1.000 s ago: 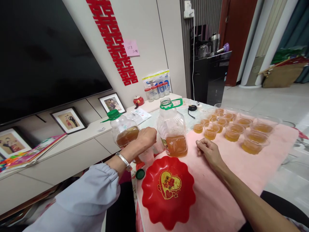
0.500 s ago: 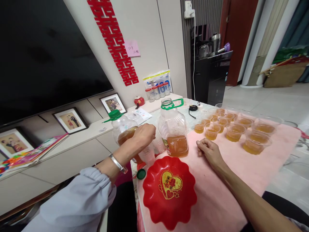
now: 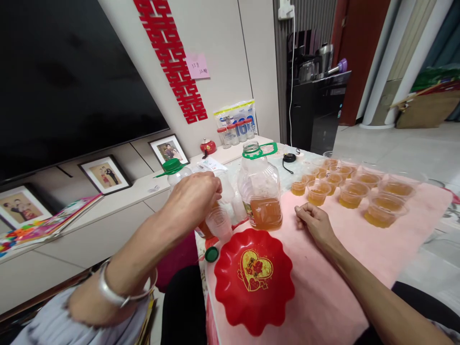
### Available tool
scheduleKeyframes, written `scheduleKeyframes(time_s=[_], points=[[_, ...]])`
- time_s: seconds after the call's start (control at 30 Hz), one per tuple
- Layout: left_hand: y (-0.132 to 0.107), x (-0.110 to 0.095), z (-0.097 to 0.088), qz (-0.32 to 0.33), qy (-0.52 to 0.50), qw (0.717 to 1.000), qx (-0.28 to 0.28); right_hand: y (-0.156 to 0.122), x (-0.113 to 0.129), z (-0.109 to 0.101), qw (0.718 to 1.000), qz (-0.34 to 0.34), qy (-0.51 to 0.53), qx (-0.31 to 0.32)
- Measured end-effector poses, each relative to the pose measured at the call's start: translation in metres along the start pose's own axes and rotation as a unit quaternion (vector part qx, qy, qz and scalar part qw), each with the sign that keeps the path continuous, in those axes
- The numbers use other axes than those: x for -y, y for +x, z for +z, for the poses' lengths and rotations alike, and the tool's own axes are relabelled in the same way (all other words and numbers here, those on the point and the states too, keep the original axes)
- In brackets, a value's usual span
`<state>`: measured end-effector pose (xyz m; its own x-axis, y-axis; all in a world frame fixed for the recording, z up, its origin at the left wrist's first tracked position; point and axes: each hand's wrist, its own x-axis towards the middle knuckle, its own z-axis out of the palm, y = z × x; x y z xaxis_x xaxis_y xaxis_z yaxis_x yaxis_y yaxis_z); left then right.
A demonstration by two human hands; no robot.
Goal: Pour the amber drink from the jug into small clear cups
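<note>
L hand [image 3: 198, 195] nr clr cups [image 3: 220, 226], R hand [image 3: 312, 221] nr open jug [image 3: 266, 212].

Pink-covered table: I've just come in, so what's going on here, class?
The person's left hand is just above nested clear plastic cups, partly hiding a green-capped clear plastic jug; whether it grips anything is unclear. The loosely closed right hand rests on the pink covering, holding nothing visible. Between the hands stands an uncapped, green-handled clear jug, partly filled with amber liquid. Filled clear tubs stand at right; a red scalloped dish sits nearest the person.
</note>
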<state>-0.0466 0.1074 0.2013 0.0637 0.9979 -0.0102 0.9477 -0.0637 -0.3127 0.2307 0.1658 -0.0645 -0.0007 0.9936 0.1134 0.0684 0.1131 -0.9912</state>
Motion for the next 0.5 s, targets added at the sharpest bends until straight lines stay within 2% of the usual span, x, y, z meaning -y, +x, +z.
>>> scheduleKeyframes(time_s=[0.07, 0.17, 0.33, 0.43, 0.5], points=[[-0.017, 0.002, 0.003, 0.016, -0.033, 0.999, -0.014, 0.000, 0.000, 0.000, 1.000, -0.001, 0.001, -0.002], [-0.041, 0.000, 0.027, 0.083, -0.123, 0.987, -0.056, 0.001, 0.000, 0.000, 1.000, -0.001, 0.003, -0.003], [-0.064, -0.022, 0.090, 0.120, -0.231, 0.965, 0.043, 0.000, 0.001, 0.000, 1.000, 0.000, 0.001, -0.006], [-0.068, -0.038, 0.122, 0.109, -0.247, 0.962, 0.041, 0.000, 0.002, 0.000, 1.000, 0.002, 0.000, -0.008], [-0.071, -0.045, 0.136, 0.110, -0.253, 0.961, 0.034, 0.000, 0.002, 0.000, 1.000, 0.002, 0.001, -0.008]])
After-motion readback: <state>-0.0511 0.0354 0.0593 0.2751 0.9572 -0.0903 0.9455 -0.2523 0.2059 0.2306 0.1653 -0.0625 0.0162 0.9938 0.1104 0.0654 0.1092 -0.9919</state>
